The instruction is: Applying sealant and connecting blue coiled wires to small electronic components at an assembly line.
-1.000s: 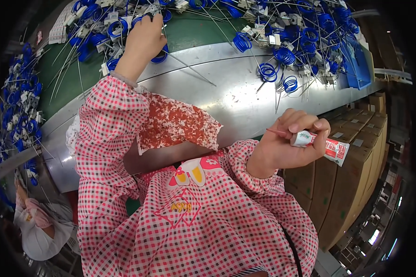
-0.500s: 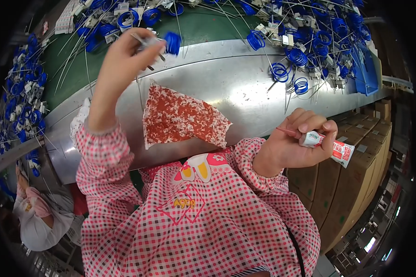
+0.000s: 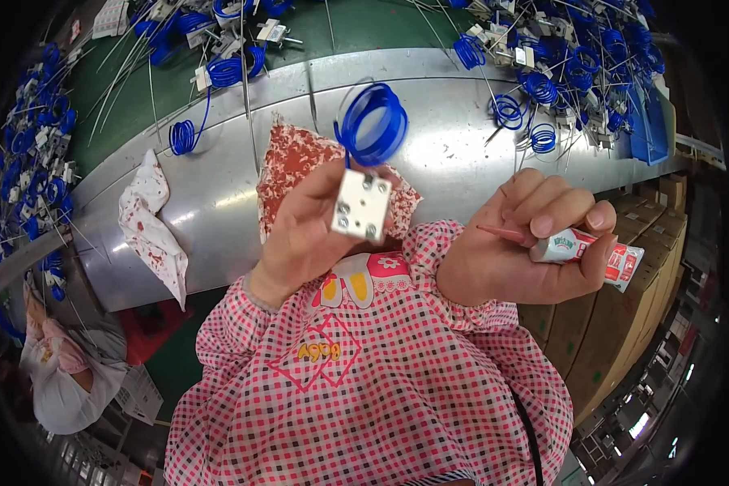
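My left hand (image 3: 296, 235) grips a thermostat with a square white block (image 3: 363, 206), its screw-dotted face turned up toward me. From the block rises a coil of blue tubing (image 3: 373, 121), slightly blurred. My right hand (image 3: 526, 251) is wrapped around a small white and red squeeze tube (image 3: 565, 246), and the tube's reddish pointed nozzle (image 3: 506, 234) sticks out toward the left. Nozzle and block are well apart. Beneath my left hand lies a red-stained cloth (image 3: 287, 166) on the metal table edge, partly covered by the hand and the block.
A white cloth with red spots (image 3: 150, 219) hangs over the metal edge (image 3: 219, 178) at left. Heaps of blue-coiled thermostats (image 3: 559, 65) lie on the green surface (image 3: 364, 32). A blue bin (image 3: 648, 130) and cardboard boxes (image 3: 624, 324) are at right. Another person (image 3: 65, 373) sits at far left.
My left hand has come back from the far side toward me with the thermostat, now held block face up. My right hand keeps the tube and has shifted slightly right.
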{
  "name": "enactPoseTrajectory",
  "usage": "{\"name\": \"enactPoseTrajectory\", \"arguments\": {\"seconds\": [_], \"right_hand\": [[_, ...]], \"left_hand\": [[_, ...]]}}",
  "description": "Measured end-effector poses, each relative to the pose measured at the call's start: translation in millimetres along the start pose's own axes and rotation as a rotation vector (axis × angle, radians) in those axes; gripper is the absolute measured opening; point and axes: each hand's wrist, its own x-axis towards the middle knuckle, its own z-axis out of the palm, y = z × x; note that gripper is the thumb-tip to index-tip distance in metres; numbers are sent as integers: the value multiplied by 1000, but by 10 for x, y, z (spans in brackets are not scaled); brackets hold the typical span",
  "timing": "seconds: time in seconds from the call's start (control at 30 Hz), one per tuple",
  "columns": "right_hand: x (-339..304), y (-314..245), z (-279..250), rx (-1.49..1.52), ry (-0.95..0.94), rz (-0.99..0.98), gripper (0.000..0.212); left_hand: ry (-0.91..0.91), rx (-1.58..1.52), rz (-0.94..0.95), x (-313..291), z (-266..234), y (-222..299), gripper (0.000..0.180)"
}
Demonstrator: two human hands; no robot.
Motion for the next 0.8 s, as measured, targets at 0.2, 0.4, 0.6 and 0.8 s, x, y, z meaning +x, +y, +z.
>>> {"name": "enactPoseTrajectory", "arguments": {"seconds": [0.2, 0.4, 0.6, 0.8], "right_hand": [[-46, 6, -12, 76, -157, 24, 28], [21, -15, -39, 13, -58, -24, 30], [45, 18, -65, -28, 0, 3, 29], [58, 2, -69, -10, 3, 35, 28]], "left_hand": [[18, 483, 34, -42, 181, 7, 73], [531, 1320, 358, -60, 77, 170, 54], [612, 2117, 533, -200, 27, 685, 42], [520, 783, 805, -247, -171, 836, 49]]}}
